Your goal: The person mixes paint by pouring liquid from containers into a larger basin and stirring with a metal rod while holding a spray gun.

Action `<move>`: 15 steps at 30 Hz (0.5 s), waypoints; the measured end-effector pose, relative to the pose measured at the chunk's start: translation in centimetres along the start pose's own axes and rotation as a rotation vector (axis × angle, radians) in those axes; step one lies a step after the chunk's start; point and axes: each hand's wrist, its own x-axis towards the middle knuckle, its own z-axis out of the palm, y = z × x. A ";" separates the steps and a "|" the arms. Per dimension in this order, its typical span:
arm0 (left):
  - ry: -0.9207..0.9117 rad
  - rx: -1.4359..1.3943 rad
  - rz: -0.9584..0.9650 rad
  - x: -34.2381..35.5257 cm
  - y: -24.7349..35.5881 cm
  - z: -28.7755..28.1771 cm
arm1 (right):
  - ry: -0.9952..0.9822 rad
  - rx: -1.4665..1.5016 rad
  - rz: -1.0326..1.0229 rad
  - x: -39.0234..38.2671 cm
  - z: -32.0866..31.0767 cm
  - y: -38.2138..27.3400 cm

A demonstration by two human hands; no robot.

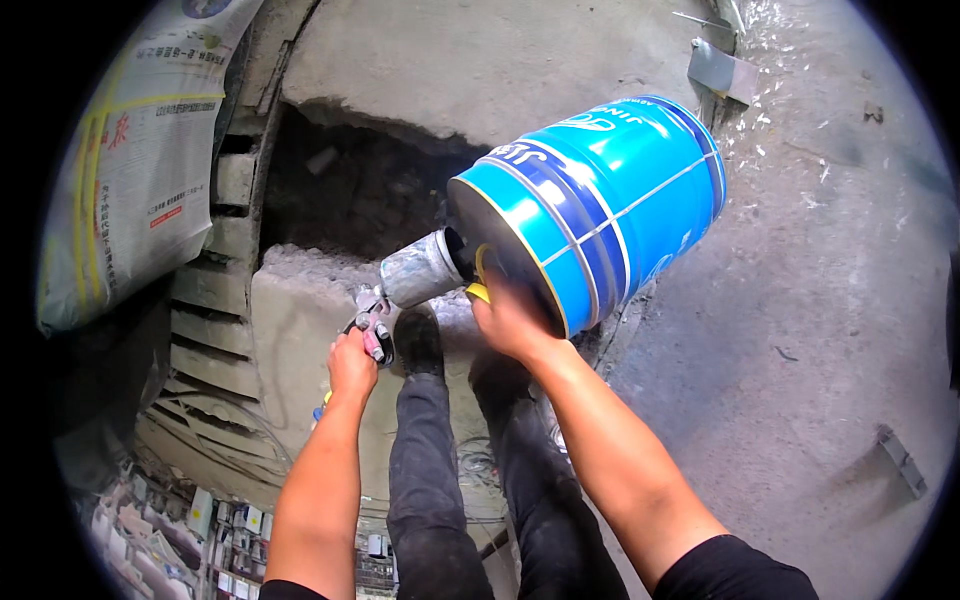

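Fingers of the left hand (352, 362) are closing narrowly around the handle of a metal spray gun (371, 325), whose paint-smeared grey cup (416, 271) is leaning over, its mouth facing the dark end of 1 big blue drum (625, 190). That drum is lying tipped in front of the person, its dark end turning toward the pale concrete slab (305, 320), its far end reaching past the slab's right edge above the grey floor (760, 430). The right hand (515, 318) is resting at the dark end, near the rim, beside a yellow spout piece (479, 291); its fingers are partly hiding in shadow, so I cannot tell whether they are gripping. Cup and spout piece are sitting very near each other; whether these 2 are touching, I cannot tell. Beyond the slab's broken edge, a dark hole (345, 195) is opening. Slats (212, 366) are lining the slab's left edge, and 1 printed sack (150, 165) is standing beyond them. 2 dark trouser legs (432, 480) are showing below the hands.
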 end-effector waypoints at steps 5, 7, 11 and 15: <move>0.016 -0.086 0.035 -0.7 1.3 -0.7 | 0.019 0.122 -0.042 -0.8 -2.9 0.6; 0.025 -0.125 0.046 -1.0 2.6 -1.3 | 0.035 0.175 -0.092 -1.1 -4.8 1.3; 0.075 -0.202 0.102 -1.5 4.4 -2.2 | -0.024 0.341 -0.021 -1.7 -10.4 0.5; 0.090 -0.295 0.209 -1.0 7.2 -3.5 | 0.022 0.354 -0.041 -2.5 -15.9 2.2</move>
